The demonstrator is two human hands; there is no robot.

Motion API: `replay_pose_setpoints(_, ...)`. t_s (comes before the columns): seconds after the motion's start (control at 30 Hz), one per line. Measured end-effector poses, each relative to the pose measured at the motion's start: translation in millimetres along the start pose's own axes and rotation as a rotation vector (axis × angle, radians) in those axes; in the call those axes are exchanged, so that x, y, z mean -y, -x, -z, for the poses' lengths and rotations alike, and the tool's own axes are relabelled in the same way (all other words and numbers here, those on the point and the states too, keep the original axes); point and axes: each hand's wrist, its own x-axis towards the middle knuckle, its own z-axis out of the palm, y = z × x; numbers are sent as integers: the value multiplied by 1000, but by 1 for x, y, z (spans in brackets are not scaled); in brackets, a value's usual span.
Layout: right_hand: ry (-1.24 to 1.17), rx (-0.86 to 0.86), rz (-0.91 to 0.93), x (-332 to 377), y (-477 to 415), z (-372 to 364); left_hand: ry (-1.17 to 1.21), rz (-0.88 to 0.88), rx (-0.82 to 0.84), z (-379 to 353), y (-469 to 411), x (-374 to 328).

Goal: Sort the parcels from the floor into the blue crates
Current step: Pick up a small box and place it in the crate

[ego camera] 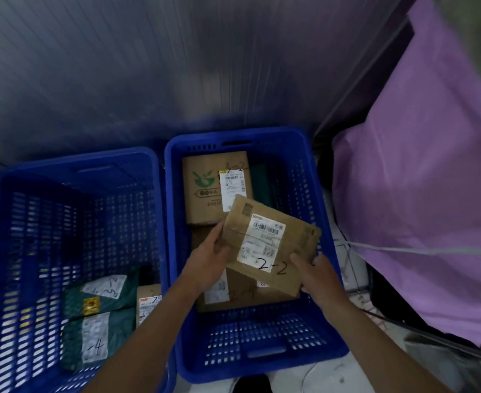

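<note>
Now both hands hold the flat brown cardboard parcel marked 2-2 [270,245] over the right-hand blue slotted plastic crate [313,350]: left hand [208,260] grips one edge, right hand [315,275] pinches its near corner. Placing seems underway; next, lower it onto the boxes inside that crate.

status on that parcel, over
Left hand and right hand hold parcel, above right crate. Boxes beneath it. Nothing blocking.

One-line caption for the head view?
Left hand and right hand hold a brown parcel marked 2-2 above the right blue crate.
</note>
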Motion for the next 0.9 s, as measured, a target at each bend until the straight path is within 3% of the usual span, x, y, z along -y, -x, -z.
replay_pose_setpoints(0.4,-485,23,-115,30,-47,-19,-482,-263,-112,-25,-146,-106)
replay_pose_setpoints(0.77,-527,73,-165,47,-117,-33,-599,-284,-158,-42,-200,-106)
replay_pose_setpoints(0.9,-479,40,-100,37,-128,-44,-568,-280,-138,-46,-213,-111)
